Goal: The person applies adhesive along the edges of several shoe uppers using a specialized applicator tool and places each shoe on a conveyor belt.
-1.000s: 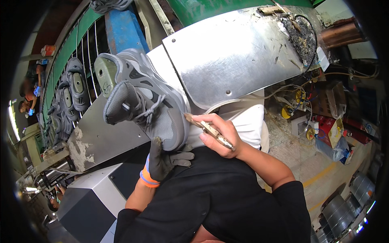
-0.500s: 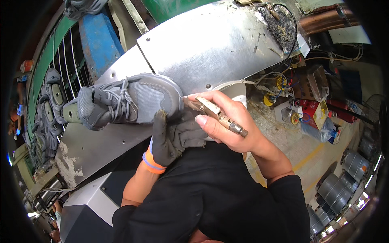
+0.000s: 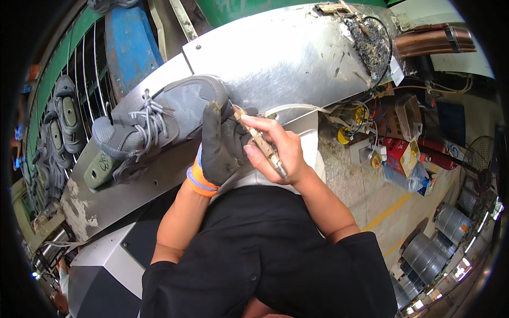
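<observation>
A grey mesh sneaker [image 3: 180, 108] with grey laces lies over the edge of the metal worktop, toe to the right. A green shoe last [image 3: 102, 168] sticks out of its opening. My left hand [image 3: 220, 146], in a dark glove with an orange cuff, grips the toe, its thumb along the near side and its fingers partly hidden. My bare right hand [image 3: 281, 151] is closed round a slim, worn beige tool [image 3: 260, 140] with a metal end. Its narrow tip is at the toe's edge; whether it touches cannot be made out.
The shiny metal worktop [image 3: 265, 63] extends behind the shoe, with dark, crusted residue [image 3: 367, 50] at its far right. More grey sneakers [image 3: 66, 114] stand along a green-framed wire rack at left. Cables, a red box [image 3: 397, 151] and grey metal drums [image 3: 427, 252] are at right.
The sneaker has turned and tilted, its heel end swinging toward me and showing more of the last. Both hands stay at the toe; my right hand and the tool have shifted left.
</observation>
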`<state>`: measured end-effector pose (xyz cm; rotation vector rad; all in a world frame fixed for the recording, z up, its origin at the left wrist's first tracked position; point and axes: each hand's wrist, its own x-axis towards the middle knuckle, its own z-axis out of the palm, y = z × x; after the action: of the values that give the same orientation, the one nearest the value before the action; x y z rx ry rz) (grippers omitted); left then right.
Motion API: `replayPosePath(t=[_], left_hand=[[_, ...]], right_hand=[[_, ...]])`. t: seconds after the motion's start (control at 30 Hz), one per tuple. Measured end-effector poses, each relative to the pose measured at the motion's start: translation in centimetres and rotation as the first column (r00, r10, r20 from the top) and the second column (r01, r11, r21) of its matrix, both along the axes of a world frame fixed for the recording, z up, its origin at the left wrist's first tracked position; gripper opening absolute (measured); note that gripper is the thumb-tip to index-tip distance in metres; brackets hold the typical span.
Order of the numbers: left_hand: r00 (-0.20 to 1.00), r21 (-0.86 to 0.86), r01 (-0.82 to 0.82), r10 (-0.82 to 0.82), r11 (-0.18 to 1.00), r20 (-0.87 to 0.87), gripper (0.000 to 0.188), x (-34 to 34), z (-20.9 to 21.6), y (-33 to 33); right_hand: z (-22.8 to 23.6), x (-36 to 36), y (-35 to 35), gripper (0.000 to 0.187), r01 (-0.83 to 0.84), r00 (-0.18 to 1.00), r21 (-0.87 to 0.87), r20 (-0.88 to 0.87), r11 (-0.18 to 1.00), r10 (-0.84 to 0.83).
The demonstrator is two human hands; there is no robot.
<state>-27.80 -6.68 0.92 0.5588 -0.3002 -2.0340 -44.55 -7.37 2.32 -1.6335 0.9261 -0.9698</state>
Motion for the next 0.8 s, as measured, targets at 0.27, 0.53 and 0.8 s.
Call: replayPosePath(t=[0.27, 0.53, 0.8], left_hand=[[0.417, -0.660, -0.023, 0.608, 0.751, 0.676, 0.079, 16.1, 11.3, 6.5], [-0.436, -0.101, 0.247, 0.203, 0.964, 0.877, 0.080, 21.2, 11.0, 10.7], [0.381, -0.304, -0.441, 0.484, 0.844, 0.788, 0.049, 17.2, 6.4, 0.5]], right_hand=[[-0.9, -7.1, -7.5, 0.040, 0.162, 0.919, 0.200, 0.326, 0.966, -0.222], [-1.7, -8.9, -12.1, 0.048, 0.354, 0.810, 0.231, 0.409, 0.906, -0.420], [-2.3, -9.6, -12.4, 0.053, 0.342, 0.756, 0.291, 0.480, 0.894, -0.445]])
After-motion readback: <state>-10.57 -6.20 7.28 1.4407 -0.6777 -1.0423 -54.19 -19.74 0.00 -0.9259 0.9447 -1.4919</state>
